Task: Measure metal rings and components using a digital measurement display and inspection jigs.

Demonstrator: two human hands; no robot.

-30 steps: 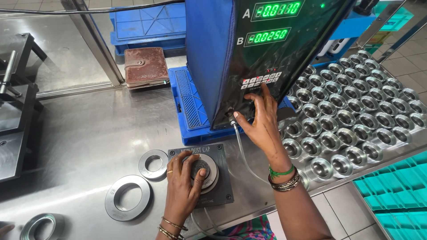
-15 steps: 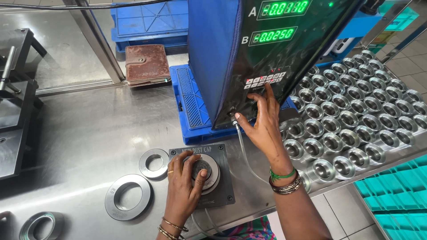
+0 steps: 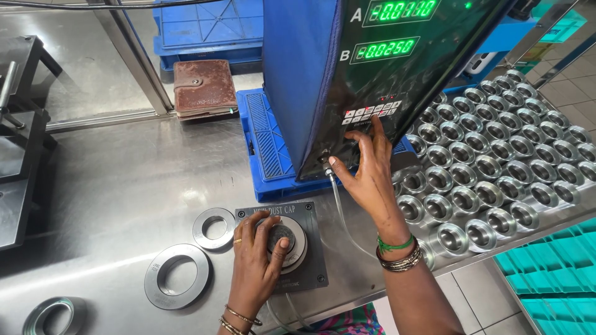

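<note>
Brown wallet [image 3: 204, 88] beside blue crate [image 3: 205, 28], steel rings [image 3: 177, 275] nearby

Left hand [image 3: 257, 263] grips gauge plug [image 3: 282, 239]; right hand [image 3: 369, 177] presses keypad [image 3: 372, 113]

The left hand [image 3: 257, 260] covers most of the round part [image 3: 287, 241] seated on the gauge block [image 3: 310, 248], hiding its shape. The display unit [image 3: 379, 68] is cut off by the top edge. A steel ring [image 3: 53, 313] runs off the bottom edge.
</note>
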